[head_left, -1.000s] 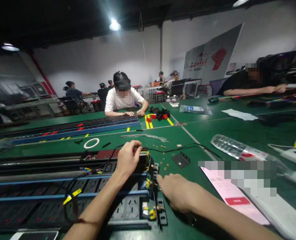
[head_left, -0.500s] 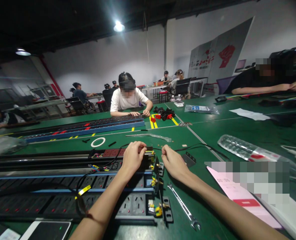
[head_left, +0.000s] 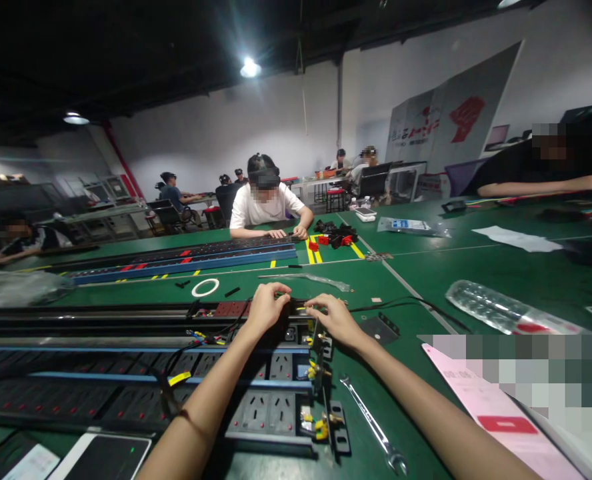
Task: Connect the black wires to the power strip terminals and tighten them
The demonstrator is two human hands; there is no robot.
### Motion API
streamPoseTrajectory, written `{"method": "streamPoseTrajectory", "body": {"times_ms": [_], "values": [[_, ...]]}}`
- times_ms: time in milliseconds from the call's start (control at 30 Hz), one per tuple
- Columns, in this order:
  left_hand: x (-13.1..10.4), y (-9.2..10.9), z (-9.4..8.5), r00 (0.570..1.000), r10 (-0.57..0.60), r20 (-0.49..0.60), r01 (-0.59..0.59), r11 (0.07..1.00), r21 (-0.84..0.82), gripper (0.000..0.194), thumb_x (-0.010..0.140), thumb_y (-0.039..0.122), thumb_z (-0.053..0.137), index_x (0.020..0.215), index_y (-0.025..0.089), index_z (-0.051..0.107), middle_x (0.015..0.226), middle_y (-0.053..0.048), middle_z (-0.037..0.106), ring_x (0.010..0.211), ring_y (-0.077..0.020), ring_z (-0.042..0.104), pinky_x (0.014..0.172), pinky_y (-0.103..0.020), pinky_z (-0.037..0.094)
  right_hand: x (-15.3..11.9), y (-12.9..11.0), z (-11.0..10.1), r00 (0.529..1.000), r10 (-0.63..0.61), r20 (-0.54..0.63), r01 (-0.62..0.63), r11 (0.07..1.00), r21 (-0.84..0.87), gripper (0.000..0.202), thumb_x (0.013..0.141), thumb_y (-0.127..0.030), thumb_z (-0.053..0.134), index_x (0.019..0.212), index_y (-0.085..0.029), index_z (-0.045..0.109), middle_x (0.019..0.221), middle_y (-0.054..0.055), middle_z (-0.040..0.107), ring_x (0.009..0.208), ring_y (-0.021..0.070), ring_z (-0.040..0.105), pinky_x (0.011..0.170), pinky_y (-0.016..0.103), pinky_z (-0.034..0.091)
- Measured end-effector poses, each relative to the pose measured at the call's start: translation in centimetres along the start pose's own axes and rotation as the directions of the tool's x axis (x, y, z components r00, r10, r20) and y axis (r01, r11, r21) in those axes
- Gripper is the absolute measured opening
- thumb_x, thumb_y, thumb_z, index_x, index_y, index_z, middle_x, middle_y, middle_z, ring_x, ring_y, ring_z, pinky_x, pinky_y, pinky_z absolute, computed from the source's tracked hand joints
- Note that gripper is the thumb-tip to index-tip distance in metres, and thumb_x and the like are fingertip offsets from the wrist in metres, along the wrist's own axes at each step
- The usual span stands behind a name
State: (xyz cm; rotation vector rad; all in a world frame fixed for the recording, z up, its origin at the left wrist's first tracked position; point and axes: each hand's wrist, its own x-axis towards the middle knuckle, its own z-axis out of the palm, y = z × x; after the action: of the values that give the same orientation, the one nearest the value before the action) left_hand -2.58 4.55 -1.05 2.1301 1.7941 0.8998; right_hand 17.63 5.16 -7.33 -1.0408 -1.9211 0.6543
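My left hand (head_left: 267,308) is closed over the far power strip (head_left: 233,309), with its fingers bent round a black cable (head_left: 237,321). Just to the right, my right hand (head_left: 333,316) is at the same strip's end, thumb and fingertips drawn together on the cable; its exact grip is partly hidden. A short yellow wire shows by the right fingertips. Nearer me lie more socket strips (head_left: 259,412) with blue edges, open ends, yellow wires and black end brackets (head_left: 340,427). A steel wrench (head_left: 373,425) lies below my right forearm.
A loose black bracket (head_left: 380,327), a clear plastic bottle (head_left: 501,308) and a pink-screened phone (head_left: 496,410) lie to the right. White tape ring (head_left: 205,287) sits beyond the strips. Across the green table (head_left: 416,267), a co-worker (head_left: 263,200) leans over another strip.
My right hand has moved left, close to my left hand, and its fingers have stretched out towards the strip's end. My left hand stays at the strip. The view has shifted slightly.
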Motion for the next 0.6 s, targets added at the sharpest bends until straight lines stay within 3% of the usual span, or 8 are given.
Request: {"method": "streamPoseTrajectory", "body": {"times_ms": [133, 333, 600], "values": [[1.8, -0.9, 0.1, 1.000, 0.001, -0.006, -0.001, 1.000, 0.026, 0.013, 0.083, 0.017, 0.070, 0.093, 0.019, 0.077, 0.103, -0.007, 0.076, 0.097, -0.0234, 0.067, 0.090, -0.033, 0.049, -0.3, 0.4, 1.3, 0.994, 0.055, -0.095, -0.052, 0.998, 0.039, 0.017, 0.087, -0.031, 0.063, 0.091, -0.020, 0.076, 0.092, 0.007, 0.073, 0.087, 0.0225, 0.064, 0.080, 0.034, 0.045], [3.8, -0.6, 0.7, 0.999, -0.017, 0.037, 0.019, 0.999, -0.043, 0.009, 0.081, 0.023, 0.073, 0.088, 0.020, 0.078, 0.091, -0.004, 0.079, 0.086, -0.0210, 0.070, 0.078, -0.028, 0.052, -0.5, 0.5, 1.4, 0.990, 0.051, -0.135, -0.046, 0.998, 0.044, 0.019, 0.088, -0.034, 0.062, 0.089, -0.020, 0.075, 0.089, 0.006, 0.072, 0.078, 0.0196, 0.063, 0.074, 0.031, 0.046], [3.2, 0.1, 1.6, 1.000, 0.026, 0.013, -0.023, 0.980, -0.197, 0.013, 0.081, 0.028, 0.072, 0.086, 0.018, 0.078, 0.088, -0.005, 0.079, 0.083, -0.0214, 0.072, 0.076, -0.027, 0.052, -0.5, 0.4, 1.4, 0.991, 0.061, -0.119, -0.057, 0.998, 0.036, 0.021, 0.090, -0.034, 0.059, 0.090, -0.020, 0.074, 0.086, 0.005, 0.072, 0.075, 0.0190, 0.061, 0.072, 0.030, 0.044]]}}
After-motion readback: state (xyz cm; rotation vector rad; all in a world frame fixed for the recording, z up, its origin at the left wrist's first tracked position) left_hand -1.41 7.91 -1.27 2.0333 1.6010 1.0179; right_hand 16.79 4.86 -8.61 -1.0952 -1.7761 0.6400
